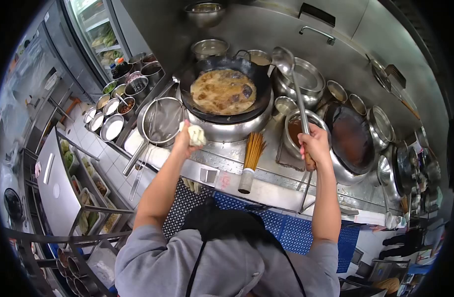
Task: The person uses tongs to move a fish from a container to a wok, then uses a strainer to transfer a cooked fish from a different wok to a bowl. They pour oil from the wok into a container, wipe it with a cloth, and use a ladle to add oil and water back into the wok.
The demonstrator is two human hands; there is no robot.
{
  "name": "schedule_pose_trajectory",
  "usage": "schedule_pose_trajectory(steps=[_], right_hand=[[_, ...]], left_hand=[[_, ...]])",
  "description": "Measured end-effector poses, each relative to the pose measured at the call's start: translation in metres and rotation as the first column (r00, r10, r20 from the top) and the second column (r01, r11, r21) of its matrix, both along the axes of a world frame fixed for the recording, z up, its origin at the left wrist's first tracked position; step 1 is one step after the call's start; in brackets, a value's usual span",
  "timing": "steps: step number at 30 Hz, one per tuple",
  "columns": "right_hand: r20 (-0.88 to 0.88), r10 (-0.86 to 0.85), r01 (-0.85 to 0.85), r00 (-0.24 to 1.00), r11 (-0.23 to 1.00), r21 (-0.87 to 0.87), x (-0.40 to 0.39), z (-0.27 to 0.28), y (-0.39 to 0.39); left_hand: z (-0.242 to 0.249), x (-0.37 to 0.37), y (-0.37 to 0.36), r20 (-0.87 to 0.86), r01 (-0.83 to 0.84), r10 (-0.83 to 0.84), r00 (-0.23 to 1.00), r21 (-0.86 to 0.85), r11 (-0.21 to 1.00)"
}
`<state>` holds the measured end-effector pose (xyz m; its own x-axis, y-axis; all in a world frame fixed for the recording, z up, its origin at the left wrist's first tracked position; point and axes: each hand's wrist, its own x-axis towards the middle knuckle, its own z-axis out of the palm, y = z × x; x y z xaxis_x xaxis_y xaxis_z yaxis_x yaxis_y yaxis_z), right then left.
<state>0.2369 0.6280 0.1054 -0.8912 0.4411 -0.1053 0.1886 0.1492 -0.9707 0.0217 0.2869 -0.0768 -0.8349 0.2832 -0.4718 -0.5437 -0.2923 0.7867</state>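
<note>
A black wok point(226, 91) sits on the burner ring, filled with bubbling brown liquid and a few dark pieces. My left hand point(183, 139) is closed around a white folded cloth point(197, 134) just in front of the wok's near left rim. My right hand point(313, 145) grips the handle of a long steel ladle point(293, 78), whose bowl is raised beside the wok's right rim, above the metal bowls there. Both forearms reach forward from grey sleeves.
A wire strainer point(160, 121) rests left of the wok. A bamboo brush point(252, 159) lies on the steel counter. A second, empty dark wok point(353, 136) sits to the right. Several seasoning bowls point(119, 104) line the left; blue floor mats point(291, 230) lie underfoot.
</note>
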Motion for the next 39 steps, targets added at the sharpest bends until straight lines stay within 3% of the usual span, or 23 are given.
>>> schedule_pose_trajectory(steps=[7,9,18,22,24,28,34,39], right_hand=[[0.095,0.041,-0.063,0.995,0.967,0.248,-0.091,0.019,0.006],[0.126,0.026,-0.068,0.992,0.939,0.337,-0.132,0.012,0.014],[0.222,-0.122,-0.035,0.967,0.803,0.595,-0.28,0.031,-0.013],[0.289,-0.015,-0.146,0.957,0.839,0.525,-0.307,0.045,-0.025],[0.365,0.007,-0.225,0.931,0.799,0.558,-0.32,0.049,-0.026],[0.477,0.043,-0.327,0.878,0.781,0.532,-0.322,0.079,-0.04],[0.514,0.102,-0.328,0.852,0.868,0.372,-0.325,0.094,-0.036],[0.562,0.147,-0.407,0.814,0.834,0.372,-0.327,0.117,-0.035]], left_hand=[[0.025,-0.086,0.011,-0.029,0.115,-0.126,0.992,-0.233,0.966],[0.024,-0.104,0.02,0.111,0.25,-0.228,0.967,-0.263,0.932],[-0.008,-0.122,0.034,0.197,0.141,-0.143,0.97,0.024,0.99],[0.017,-0.113,0.021,0.276,0.208,-0.229,0.934,0.101,0.973],[0.02,-0.118,0.022,0.319,0.208,-0.241,0.917,0.135,0.969],[-0.001,-0.132,0.029,0.294,0.228,-0.25,0.922,0.107,0.968],[0.002,-0.112,0.042,0.26,0.05,-0.089,0.962,0.156,0.986],[0.028,-0.088,0.043,0.231,-0.032,-0.005,0.973,0.155,0.987]])
